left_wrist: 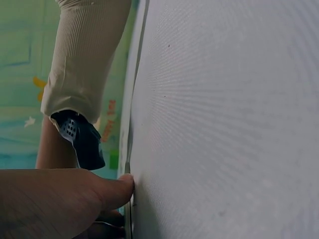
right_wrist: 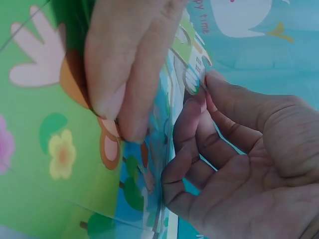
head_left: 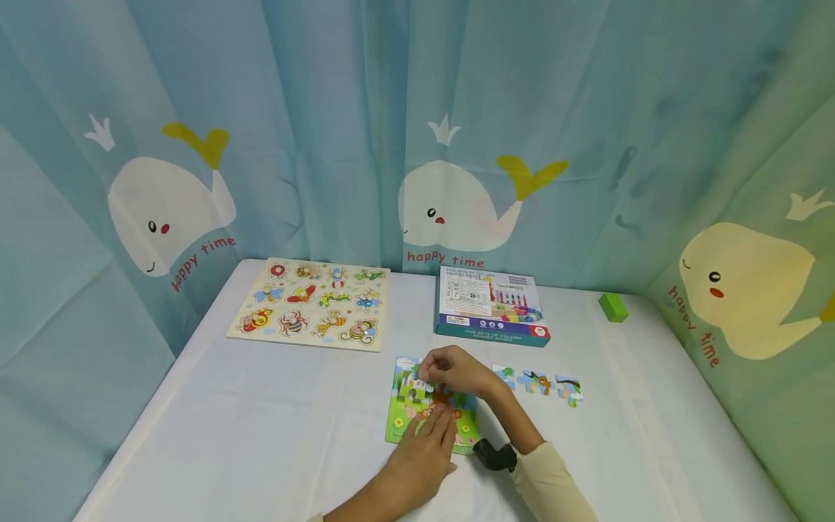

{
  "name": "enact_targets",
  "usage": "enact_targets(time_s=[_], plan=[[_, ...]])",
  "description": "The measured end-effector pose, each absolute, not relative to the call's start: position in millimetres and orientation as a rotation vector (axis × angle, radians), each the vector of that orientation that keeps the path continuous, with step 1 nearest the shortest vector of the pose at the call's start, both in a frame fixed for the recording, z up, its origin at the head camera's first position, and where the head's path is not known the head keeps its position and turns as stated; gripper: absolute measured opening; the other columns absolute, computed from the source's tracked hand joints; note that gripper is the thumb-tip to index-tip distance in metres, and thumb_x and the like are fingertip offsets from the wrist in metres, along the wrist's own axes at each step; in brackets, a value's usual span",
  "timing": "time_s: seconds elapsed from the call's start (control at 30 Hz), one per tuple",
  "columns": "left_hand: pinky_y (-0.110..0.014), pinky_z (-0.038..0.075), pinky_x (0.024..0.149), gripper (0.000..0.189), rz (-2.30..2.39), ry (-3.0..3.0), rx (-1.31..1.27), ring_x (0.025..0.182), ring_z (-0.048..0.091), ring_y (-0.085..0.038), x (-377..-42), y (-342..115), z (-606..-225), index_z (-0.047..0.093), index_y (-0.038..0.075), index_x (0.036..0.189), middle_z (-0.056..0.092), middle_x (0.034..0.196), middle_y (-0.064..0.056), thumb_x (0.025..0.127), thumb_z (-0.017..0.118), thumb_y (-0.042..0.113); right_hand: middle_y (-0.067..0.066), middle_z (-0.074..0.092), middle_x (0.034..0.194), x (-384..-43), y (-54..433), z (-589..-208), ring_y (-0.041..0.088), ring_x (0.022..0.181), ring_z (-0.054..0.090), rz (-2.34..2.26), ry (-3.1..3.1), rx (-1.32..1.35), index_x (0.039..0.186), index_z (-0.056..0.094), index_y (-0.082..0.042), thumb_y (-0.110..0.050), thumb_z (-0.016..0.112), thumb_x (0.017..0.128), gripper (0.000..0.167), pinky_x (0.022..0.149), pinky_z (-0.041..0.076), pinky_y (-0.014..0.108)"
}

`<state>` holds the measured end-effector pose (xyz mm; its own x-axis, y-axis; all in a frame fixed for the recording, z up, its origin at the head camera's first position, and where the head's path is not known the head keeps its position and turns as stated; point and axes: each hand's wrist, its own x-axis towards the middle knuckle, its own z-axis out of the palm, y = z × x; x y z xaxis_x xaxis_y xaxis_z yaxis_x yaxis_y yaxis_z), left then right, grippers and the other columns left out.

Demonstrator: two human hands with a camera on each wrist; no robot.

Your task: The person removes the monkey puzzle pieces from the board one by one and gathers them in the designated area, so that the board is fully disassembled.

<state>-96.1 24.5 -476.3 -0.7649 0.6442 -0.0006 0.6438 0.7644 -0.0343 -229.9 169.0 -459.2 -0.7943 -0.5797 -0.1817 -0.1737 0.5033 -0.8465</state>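
Note:
A jigsaw puzzle board with green grass, flowers and an animal picture lies on the white table. My left hand rests on its lower middle, fingers extended flat over the picture. The right wrist view shows those left fingertips against the printed surface. Over the board's upper part, my right hand pinches a puzzle piece between thumb and index finger. That piece is tilted up from the board, and the fingers cover part of it. In the left wrist view the left thumb shows low over the table.
Three loose jigsaw pieces lie in a row right of the board. Behind them sits a column-beads box. An insect puzzle board is at back left, a green block at back right. A whale-print curtain surrounds the table.

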Motion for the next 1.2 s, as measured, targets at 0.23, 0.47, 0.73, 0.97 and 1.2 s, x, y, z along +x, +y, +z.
enact_targets(time_s=[0.23,0.47,0.73,0.97,1.2], plan=[[-0.044,0.044,0.108,0.066,0.056,-2.947,-1.066,0.145,0.034,-0.022,-96,25,-479,0.043,0.006,0.146,0.034,0.158,-0.010,0.096,0.054,0.048,0.016,0.065,0.083,-229,179,-455,0.036,0.072,0.064,-1.304,2.299,-0.571,0.100,0.067,0.003,-0.012,0.059,0.097,0.017,0.063,0.057,0.040],[-0.043,0.045,0.107,0.064,0.069,-2.919,-1.063,0.144,0.036,-0.021,-96,25,-480,0.045,0.008,0.145,0.035,0.157,-0.009,0.096,0.054,0.049,0.017,0.069,0.088,-226,202,-446,0.028,0.075,0.064,-1.357,2.334,-0.569,0.101,0.068,0.004,-0.013,0.063,0.095,0.019,0.074,0.057,0.039],[-0.043,0.045,0.106,0.065,0.096,-2.918,-1.047,0.143,0.038,-0.022,-96,26,-481,0.046,0.009,0.145,0.037,0.156,-0.009,0.095,0.054,0.049,0.007,0.067,0.083,-216,243,-440,0.019,0.074,0.058,-1.344,2.422,-0.439,0.097,0.068,0.002,-0.019,0.068,0.092,0.021,0.063,0.050,0.031],[-0.037,0.051,0.098,0.050,0.031,-2.816,-1.120,0.137,0.046,-0.018,-104,17,-478,0.055,0.013,0.138,0.045,0.151,-0.004,0.097,0.055,0.043,0.010,0.067,0.085,-200,278,-443,0.014,0.075,0.057,-1.325,2.456,-0.350,0.097,0.067,0.005,-0.018,0.069,0.091,0.023,0.074,0.052,0.029],[-0.026,0.050,0.075,0.031,-0.157,-2.693,-1.190,0.124,0.054,-0.015,-121,4,-481,0.065,0.022,0.124,0.054,0.138,0.000,0.093,0.066,0.020,0.004,0.065,0.081,-188,293,-451,0.013,0.073,0.055,-1.262,2.488,-0.190,0.095,0.067,0.002,-0.018,0.071,0.090,0.021,0.066,0.051,0.027]])
